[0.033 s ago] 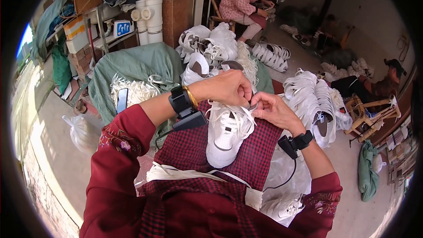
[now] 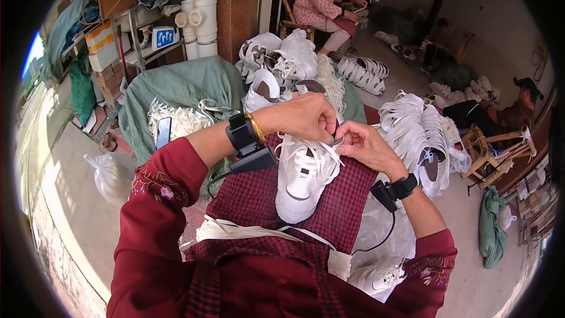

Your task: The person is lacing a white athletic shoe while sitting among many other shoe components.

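Note:
A white sneaker (image 2: 299, 191) rests on the red-and-black checked apron (image 2: 250, 191) over my lap, its toe toward me. White shoelaces (image 2: 328, 168) loop loosely over its tongue and side. My left hand (image 2: 303, 116) is closed above the shoe's ankle opening, fingertips bent down; what they pinch is hidden. Just to its right, my right hand (image 2: 366, 148) pinches a shoelace at the shoe's upper edge, thumb and forefinger together. The fingertips of both hands nearly meet there, beside a small grey edge.
White laces (image 2: 235, 231) lie across my waist. A green cloth (image 2: 176, 82) bears more laces and a phone (image 2: 163, 132). White shoes are heaped ahead (image 2: 294, 53) and stacked at right (image 2: 421, 132). A wooden stool (image 2: 497, 150) stands farther right; a co-worker (image 2: 318, 0) sits beyond.

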Available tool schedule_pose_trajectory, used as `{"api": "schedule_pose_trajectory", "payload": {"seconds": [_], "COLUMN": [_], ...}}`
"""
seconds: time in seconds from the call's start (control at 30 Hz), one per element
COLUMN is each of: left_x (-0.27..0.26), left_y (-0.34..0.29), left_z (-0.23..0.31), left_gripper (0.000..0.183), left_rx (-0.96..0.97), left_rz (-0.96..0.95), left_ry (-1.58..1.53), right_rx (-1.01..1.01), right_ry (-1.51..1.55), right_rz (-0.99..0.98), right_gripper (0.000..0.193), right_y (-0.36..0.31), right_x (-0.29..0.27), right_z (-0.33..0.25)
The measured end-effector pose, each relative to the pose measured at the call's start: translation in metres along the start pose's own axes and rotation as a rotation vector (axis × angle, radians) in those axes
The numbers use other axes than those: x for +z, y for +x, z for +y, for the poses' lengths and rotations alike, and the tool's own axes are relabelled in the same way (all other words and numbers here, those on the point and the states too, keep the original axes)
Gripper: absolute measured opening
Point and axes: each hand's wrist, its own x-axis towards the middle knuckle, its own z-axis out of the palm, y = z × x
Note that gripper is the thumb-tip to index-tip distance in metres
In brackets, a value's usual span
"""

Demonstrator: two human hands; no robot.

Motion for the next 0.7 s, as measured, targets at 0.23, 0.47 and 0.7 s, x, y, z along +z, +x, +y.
{"api": "schedule_pose_trajectory", "payload": {"seconds": [0.23,0.47,0.7], "left_x": [0.016,-0.038,-0.026], "left_y": [-0.002,-0.030,-0.068], "left_z": [-0.002,-0.027,-0.051], "left_gripper": [0.010,0.009,0.035], "left_rx": [0.071,-0.014,-0.039], "left_rz": [-0.021,0.282,0.370], "left_ry": [0.022,0.139,-0.045], "right_rx": [-0.003,0.094,-0.272], "right_ry": [0.030,0.038,-0.702], "right_rz": [0.053,0.093,0.301], "right_gripper": [0.019,0.017,0.036], "right_y": [-0.002,-0.004,0.015], "right_x": [0.004,0.010,0.029], "right_z": [0.005,-0.008,-0.044]}}
